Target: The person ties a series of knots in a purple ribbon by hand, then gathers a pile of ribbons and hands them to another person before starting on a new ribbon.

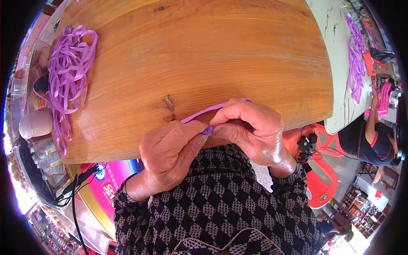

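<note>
Purple ribbon (204,111) is pinched at a small bunched piece between the thumb and forefinger of the left hand (168,148) and those of the right hand (257,129), all closed narrow, at the near edge of the wooden table (212,55). Gripping from both sides, close to the body, probably steadies so small a fold. Its loose strip curves behind the fingers. Tangled ribbons (70,70) lie far left, apparently leaving working room, beside a rounded pale object (36,124). More purple strands (356,63) lie on the white tabletop (338,102); nothing visibly blocks the hands.
</note>
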### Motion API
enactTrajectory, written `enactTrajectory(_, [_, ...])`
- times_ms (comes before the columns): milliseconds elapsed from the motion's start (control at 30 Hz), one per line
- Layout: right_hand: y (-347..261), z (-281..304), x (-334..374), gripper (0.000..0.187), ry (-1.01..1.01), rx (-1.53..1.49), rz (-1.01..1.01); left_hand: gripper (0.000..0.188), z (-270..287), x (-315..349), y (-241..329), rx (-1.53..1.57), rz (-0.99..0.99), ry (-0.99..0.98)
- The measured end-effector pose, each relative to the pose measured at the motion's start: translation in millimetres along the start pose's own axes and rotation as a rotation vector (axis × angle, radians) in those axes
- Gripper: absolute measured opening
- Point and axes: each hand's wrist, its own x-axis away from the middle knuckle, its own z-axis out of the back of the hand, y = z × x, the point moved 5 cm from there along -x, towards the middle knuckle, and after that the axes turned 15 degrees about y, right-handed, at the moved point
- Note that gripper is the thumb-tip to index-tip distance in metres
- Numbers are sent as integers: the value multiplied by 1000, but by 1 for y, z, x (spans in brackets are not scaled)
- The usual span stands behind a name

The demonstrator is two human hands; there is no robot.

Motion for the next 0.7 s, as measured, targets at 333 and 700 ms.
enactTrajectory(333, [11, -3, 5, 16, 41, -212, -122, 15, -1, 1, 2, -13, 80, 23])
enactTrajectory(700, [10, 1, 7, 14, 66, -131, -38, 12, -6, 4, 0, 46, 27, 4])
